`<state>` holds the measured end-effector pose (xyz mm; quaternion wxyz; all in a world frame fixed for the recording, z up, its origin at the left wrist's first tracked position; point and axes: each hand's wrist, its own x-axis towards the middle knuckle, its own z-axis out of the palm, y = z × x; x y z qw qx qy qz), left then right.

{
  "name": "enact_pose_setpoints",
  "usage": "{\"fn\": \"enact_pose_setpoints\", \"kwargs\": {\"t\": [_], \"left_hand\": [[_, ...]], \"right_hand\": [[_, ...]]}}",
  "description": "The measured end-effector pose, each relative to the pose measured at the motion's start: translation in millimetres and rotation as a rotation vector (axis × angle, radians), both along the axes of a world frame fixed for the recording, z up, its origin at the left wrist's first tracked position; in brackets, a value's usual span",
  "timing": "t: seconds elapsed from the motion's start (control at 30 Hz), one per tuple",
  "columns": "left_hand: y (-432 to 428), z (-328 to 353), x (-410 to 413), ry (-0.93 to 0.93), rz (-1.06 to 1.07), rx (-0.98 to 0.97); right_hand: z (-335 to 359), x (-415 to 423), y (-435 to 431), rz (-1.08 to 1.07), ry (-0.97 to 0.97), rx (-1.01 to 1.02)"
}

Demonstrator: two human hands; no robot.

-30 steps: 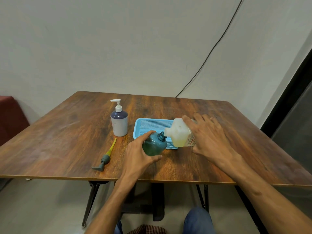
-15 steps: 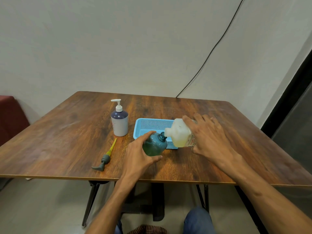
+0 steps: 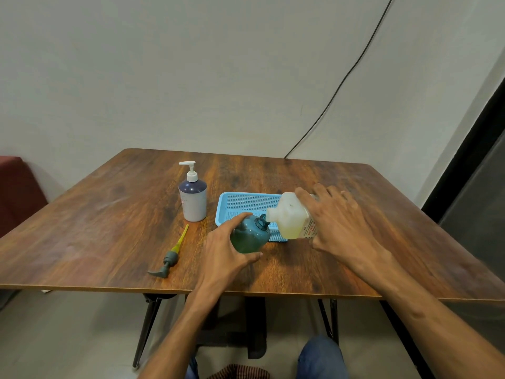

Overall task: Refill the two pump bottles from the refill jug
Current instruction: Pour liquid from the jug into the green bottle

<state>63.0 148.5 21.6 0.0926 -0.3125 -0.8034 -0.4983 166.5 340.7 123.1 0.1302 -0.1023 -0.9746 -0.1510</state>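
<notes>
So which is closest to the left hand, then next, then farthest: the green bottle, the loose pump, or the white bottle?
1. Green bottle: held in the left hand.
2. Loose pump: lying to its left.
3. White bottle: standing farther back.

Two bottles (image 3: 193, 198) (image 3: 250, 235), one jug (image 3: 293, 217), one basket (image 3: 240, 203)

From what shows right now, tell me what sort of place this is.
Probably a plain indoor room: a bare wall with a loose black cable, and a folding wooden table holding soap bottles.
</notes>
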Motion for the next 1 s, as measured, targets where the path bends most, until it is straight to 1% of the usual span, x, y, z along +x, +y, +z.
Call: {"fn": "enact_pose_setpoints", "kwargs": {"t": [1.0], "left_hand": [[-0.3,4.5,3.6,0.000,0.025,-0.009]], "right_hand": [[1.6,2.0,-0.1,0.010,0.002,-0.005]]}}
